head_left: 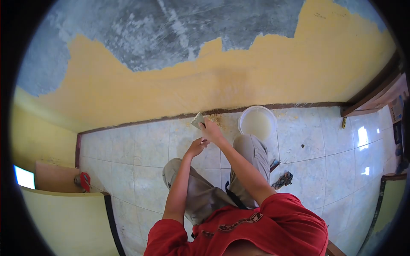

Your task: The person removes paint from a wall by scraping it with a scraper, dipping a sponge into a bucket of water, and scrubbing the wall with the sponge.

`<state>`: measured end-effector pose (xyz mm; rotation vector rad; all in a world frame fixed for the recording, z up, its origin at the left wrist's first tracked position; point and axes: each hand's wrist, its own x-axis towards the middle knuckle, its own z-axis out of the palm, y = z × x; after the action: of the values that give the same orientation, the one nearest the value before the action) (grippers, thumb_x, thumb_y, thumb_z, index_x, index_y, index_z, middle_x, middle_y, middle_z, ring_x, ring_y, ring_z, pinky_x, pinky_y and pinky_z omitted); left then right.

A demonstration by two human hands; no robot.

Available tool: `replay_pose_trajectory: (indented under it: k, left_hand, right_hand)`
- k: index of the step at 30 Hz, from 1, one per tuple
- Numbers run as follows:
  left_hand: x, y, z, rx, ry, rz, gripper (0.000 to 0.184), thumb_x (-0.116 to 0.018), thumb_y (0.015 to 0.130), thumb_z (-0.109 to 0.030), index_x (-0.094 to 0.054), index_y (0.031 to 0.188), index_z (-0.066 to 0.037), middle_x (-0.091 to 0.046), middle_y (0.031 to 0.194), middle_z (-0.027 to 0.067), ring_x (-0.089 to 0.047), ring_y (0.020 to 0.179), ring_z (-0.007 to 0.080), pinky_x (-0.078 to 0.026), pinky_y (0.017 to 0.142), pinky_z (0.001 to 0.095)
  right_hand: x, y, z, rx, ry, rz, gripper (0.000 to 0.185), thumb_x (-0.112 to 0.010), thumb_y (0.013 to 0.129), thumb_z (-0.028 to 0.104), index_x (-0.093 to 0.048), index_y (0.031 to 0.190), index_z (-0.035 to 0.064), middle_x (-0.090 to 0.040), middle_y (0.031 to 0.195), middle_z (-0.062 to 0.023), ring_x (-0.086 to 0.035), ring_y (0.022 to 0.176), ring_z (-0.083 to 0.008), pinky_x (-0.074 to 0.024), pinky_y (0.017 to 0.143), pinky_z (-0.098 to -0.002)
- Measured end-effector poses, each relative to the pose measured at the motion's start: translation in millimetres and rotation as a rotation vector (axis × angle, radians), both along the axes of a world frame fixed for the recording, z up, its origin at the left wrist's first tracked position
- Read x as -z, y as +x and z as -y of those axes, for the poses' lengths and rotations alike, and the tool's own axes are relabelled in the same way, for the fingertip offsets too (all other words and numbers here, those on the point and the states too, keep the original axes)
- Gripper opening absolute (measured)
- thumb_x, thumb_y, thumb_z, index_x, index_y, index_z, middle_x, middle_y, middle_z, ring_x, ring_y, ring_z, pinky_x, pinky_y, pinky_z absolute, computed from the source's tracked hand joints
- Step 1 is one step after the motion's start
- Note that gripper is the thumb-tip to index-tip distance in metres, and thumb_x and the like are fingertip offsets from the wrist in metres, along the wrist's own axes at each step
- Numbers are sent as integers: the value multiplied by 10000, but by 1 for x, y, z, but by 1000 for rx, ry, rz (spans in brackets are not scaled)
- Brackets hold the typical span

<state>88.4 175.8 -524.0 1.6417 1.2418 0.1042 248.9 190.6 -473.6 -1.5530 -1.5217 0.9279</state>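
Observation:
My right hand is closed on a scraper with a flat greyish blade, held near the foot of the wall. Just below it, my left hand has its fingers drawn together close to the right hand; whether they pinch something small I cannot make out. In front is a wall with yellow paint low down and bare grey patches above. Yellowish paint scraps lie along its base. Right of my hands stands a white bucket holding cloudy liquid.
A dark crumpled bundle and a small dark-bladed object lie by my right leg on the tiled floor. A red object sits at left behind a pale panel. A brown wooden frame is at right.

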Motion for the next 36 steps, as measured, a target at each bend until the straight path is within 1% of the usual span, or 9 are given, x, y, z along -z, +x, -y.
replay_pose_trajectory:
  k: [4, 7, 15, 20, 23, 25, 30, 32, 36]
  left_hand:
    - [-29, 8, -38, 145, 225, 20, 320, -573, 970, -212, -592, 1234, -32, -671, 1147, 77, -640, 990, 158, -500, 791, 323]
    - [-132, 36, -65, 104, 202, 22, 297, -582, 964, -180, -606, 1220, -28, -671, 1111, 70, -609, 967, 149, -491, 833, 304]
    - [-290, 87, -79, 209, 463, 47, 346, -567, 990, -257, -603, 1237, -16, -668, 1174, 104, -632, 1035, 188, -499, 908, 332]
    - [-268, 90, -52, 278, 205, 241, 395, -583, 977, -295, -594, 1273, -35, -653, 1204, 120, -623, 1061, 188, -486, 923, 327]
    - [-248, 89, -58, 277, 198, 141, 426, -599, 954, -340, -596, 1281, -66, -635, 1248, 148, -628, 1098, 237, -483, 953, 359]
    - [-244, 93, -44, 430, 413, -545, 452, -598, 937, -365, -580, 1298, -93, -620, 1261, 181, -611, 1143, 312, -474, 984, 405]
    - [-222, 79, -37, 426, 366, -436, 467, -595, 923, -368, -561, 1308, -106, -606, 1260, 199, -573, 1178, 356, -461, 1002, 433]
    - [-222, 74, -33, 443, 335, -376, 472, -595, 922, -371, -556, 1311, -107, -609, 1252, 196, -575, 1178, 349, -463, 1001, 425]
    - [-213, 62, -35, 383, 376, -387, 460, -588, 916, -390, -570, 1286, -118, -606, 1264, 172, -580, 1171, 337, -476, 987, 440]
  right_hand:
    - [-15, 25, 0, 65, 110, -207, 285, -551, 966, 261, -542, 928, -21, -611, 646, -228, -651, 575, -350, -498, 536, -453]
    - [-62, 63, 8, 63, -21, -527, 217, -507, 1003, 221, -547, 931, 20, -513, 553, -26, -468, 405, -96, -373, 363, -280]
    - [-173, 141, -13, 47, -68, -381, 297, -549, 976, 252, -568, 889, -31, -590, 571, -87, -550, 448, -154, -425, 430, -335]
    - [-198, 168, -23, 41, 145, 9, 317, -549, 976, 260, -590, 904, -46, -617, 597, -106, -593, 508, -163, -461, 502, -335]
    - [-210, 171, -41, 63, 76, -53, 269, -535, 988, 218, -600, 923, -35, -621, 608, -83, -567, 470, -136, -444, 466, -308]
    - [-202, 165, -41, 54, 71, -108, 254, -527, 993, 201, -600, 925, -32, -621, 611, -77, -555, 456, -124, -438, 452, -296]
    - [-218, 152, -70, 274, 398, -407, 326, -519, 1019, 249, -560, 831, -14, -600, 595, -65, -520, 428, -101, -411, 401, -286]
    - [-179, 160, -76, 299, 381, -377, 340, -519, 1022, 266, -548, 815, -2, -589, 584, -65, -514, 416, -110, -399, 387, -292]
    - [-52, 147, -40, 359, -198, -547, 303, -522, 1015, 240, -547, 847, -10, -571, 558, -67, -496, 377, -140, -371, 362, -307]
